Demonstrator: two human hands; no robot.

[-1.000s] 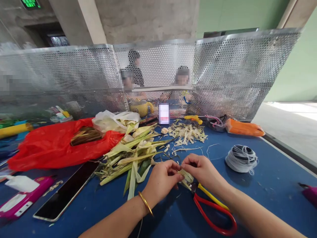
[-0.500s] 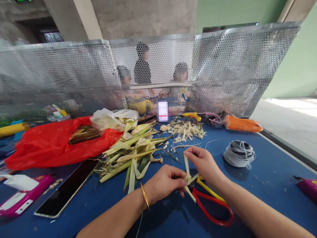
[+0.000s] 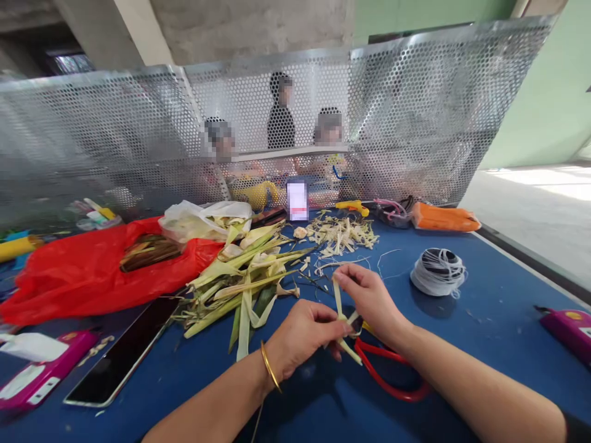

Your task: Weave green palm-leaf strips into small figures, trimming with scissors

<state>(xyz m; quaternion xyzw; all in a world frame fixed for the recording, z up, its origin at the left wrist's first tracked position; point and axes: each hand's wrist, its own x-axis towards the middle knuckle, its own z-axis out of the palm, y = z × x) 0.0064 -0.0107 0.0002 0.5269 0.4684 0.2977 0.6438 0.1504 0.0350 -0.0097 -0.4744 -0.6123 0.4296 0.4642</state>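
Observation:
My left hand [image 3: 310, 335], with a gold bangle at its wrist, pinches a pale folded strip of corn husk [image 3: 351, 352] between thumb and fingers. The upper end of a husk strip [image 3: 338, 298] is pinched by my right hand [image 3: 369, 301], above and to the right of the left. Behind and below the hands, scissors [image 3: 392, 391] with red and yellow handles lie on the blue table; my right forearm covers part of them. A heap of green and cream corn husks [image 3: 249, 277] lies beyond my left hand.
Left stand a red plastic bag [image 3: 74, 271], a black phone [image 3: 122, 354] and a magenta power strip [image 3: 50, 369]. A spool of grey string [image 3: 438, 272] and an orange packet [image 3: 446, 218] are at right. Husk scraps [image 3: 344, 234] lie before a perforated metal partition [image 3: 415, 117], with people behind.
The view has shifted slightly. Both hands stay close together on the husk; the strip between them stands more upright and my right hand covers more of the yellow scissor handle.

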